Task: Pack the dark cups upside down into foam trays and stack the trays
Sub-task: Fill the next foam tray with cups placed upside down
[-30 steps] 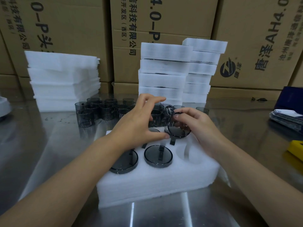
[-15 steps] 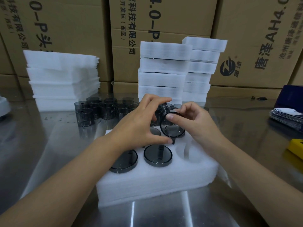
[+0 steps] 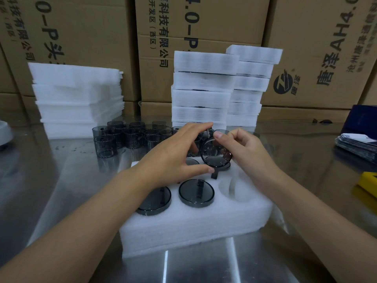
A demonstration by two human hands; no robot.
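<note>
A white foam tray [image 3: 195,227] lies on the steel table in front of me. Two dark cups sit upside down in its front holes, one [image 3: 196,193] in the middle and one [image 3: 154,203] at the left. The front right hole [image 3: 234,190] is open. Both hands hold one smoky dark cup [image 3: 216,155] tilted on its side just above the tray's back row. My left hand [image 3: 173,156] grips it between fingers on top and thumb below. My right hand [image 3: 244,150] pinches its rim. Several loose cups [image 3: 126,137] stand upright behind the tray.
Two stacks of foam trays [image 3: 204,88] rise behind the loose cups, with a pile of foam sheets [image 3: 79,99] at the left. Cardboard boxes [image 3: 204,21] wall off the back. A stack of papers [image 3: 357,146] and a yellow object [image 3: 369,180] lie at the right.
The cup has been turned in both hands and tipped further, its round base now facing me. The hands have shifted only slightly.
</note>
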